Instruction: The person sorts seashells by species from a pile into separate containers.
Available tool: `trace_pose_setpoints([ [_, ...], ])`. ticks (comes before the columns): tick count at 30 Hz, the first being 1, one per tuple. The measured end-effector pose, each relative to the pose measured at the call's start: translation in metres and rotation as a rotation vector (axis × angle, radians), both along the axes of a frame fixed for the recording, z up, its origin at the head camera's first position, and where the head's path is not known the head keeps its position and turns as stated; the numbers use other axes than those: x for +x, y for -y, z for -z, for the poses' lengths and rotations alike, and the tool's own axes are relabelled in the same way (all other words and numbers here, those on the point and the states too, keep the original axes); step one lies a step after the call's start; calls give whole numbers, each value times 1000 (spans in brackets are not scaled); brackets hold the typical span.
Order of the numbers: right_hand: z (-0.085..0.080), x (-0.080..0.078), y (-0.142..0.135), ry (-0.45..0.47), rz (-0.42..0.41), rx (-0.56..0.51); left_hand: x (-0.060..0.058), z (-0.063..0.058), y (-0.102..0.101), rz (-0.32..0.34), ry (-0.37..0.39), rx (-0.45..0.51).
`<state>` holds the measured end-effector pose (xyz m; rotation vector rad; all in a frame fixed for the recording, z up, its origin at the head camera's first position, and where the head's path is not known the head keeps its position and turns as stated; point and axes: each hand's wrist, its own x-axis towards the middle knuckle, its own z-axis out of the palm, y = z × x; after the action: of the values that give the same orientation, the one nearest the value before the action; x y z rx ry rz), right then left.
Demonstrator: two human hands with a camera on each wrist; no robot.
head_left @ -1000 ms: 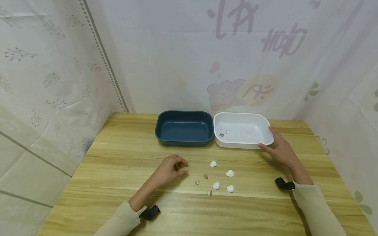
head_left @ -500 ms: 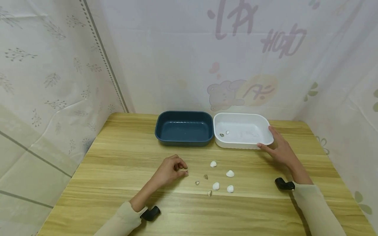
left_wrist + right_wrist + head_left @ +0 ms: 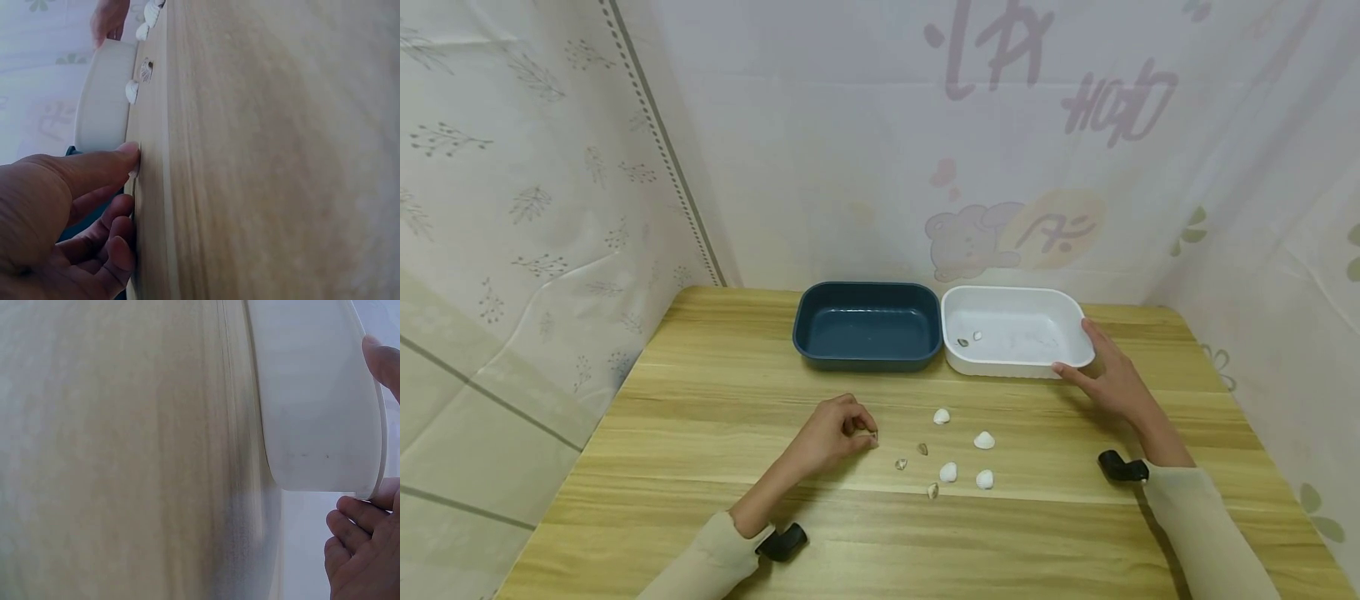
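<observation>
My left hand (image 3: pixel 832 432) is low over the table, thumb and index finger pinching a small seashell (image 3: pixel 134 170) that is mostly hidden by the fingertips. To its right lie several white seashells (image 3: pixel 984 440) and 3 smaller brownish seashells (image 3: pixel 922 449). My right hand (image 3: pixel 1114 385) grips the near right corner of a white rectangular container (image 3: pixel 1000 367); the thumb is at the front rim and the fingers at the right side. Inside that container, toward the left, are a small brownish seashell (image 3: pixel 963 342) and a small white seashell (image 3: pixel 977 336).
A dark blue rectangular container (image 3: pixel 868 364) stands against the left side of the white one, with nothing visible in it. Both sit near the back edge of the wooden table (image 3: pixel 715 350). Printed cloth (image 3: pixel 820 167) hangs behind and at the sides.
The thumb and index finger of my left hand have closed together on the small seashell. My right hand, both containers and the other seashells have stayed in place.
</observation>
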<state>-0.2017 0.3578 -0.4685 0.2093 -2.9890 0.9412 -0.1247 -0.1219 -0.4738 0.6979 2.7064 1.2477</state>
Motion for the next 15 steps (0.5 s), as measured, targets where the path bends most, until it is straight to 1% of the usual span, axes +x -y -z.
trace_pose_setpoints([
  [7,-1,0,1,6,1,3,-2,1,2,27,-4,10],
  [15,-1,1,0,6,4,-2,-6,-5,1,78,2,39],
])
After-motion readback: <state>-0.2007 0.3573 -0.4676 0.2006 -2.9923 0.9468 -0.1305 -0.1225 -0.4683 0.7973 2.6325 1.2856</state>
